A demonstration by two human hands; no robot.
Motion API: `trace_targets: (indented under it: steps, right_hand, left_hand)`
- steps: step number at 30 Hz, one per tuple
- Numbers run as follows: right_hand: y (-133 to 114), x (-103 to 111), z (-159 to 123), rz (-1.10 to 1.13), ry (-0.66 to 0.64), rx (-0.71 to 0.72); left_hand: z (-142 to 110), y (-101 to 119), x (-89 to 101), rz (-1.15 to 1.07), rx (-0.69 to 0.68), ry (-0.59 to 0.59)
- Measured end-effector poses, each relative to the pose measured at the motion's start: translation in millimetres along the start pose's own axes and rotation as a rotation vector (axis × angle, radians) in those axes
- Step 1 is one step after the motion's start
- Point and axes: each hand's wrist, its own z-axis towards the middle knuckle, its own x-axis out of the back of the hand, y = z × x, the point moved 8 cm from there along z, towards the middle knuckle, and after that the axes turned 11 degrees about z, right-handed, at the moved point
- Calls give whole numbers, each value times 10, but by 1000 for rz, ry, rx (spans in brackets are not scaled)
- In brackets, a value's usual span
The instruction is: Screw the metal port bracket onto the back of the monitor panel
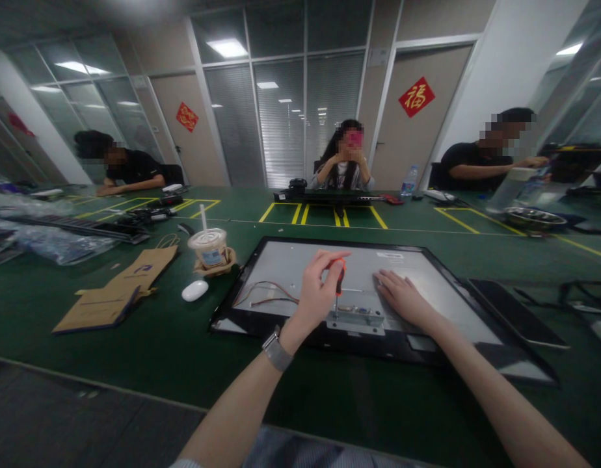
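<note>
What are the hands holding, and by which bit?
The left hand holds a screwdriver by its handle; the right hand holds nothing, lying on the panel.

The person's left hand point(314, 292) and right hand point(402, 296) are bare. A silvery watch point(278, 351) with a broad band circles the left wrist; a pale striped sleeve edge point(185, 463) shows lower down, beside blue-grey striped clothing point(300, 450).

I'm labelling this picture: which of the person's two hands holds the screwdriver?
The left hand, with the silver watch on its wrist, holds the red-and-black screwdriver. The right hand rests palm-down on the grey panel, holding no tool.
</note>
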Motion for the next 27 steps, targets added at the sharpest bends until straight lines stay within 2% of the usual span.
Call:
trace_targets:
  steps: [5,8,14,20,24,27]
  right_hand:
    - [-11,10,-7,-2,-7,-14]
    - [-14,9,-2,-5,-3,-3]
    - [-5,-10,11,-16,-17,-4]
    - [-12,-16,8,-5,-10,-2]
    - [-15,-17,11,-6,-4,-5]
    - [-21,-9,13,-5,-7,-14]
  left_hand:
    - [-23,-65,-95,-102,48,-111]
    - [-31,-2,-105,-19,-35,-127]
    - [-46,178,-28,186,-220,-8]
    - [-66,198,-71,283,-288,-88]
    - [-68,230,27,334,-338,29]
    - [-70,217,101,294,-307,126]
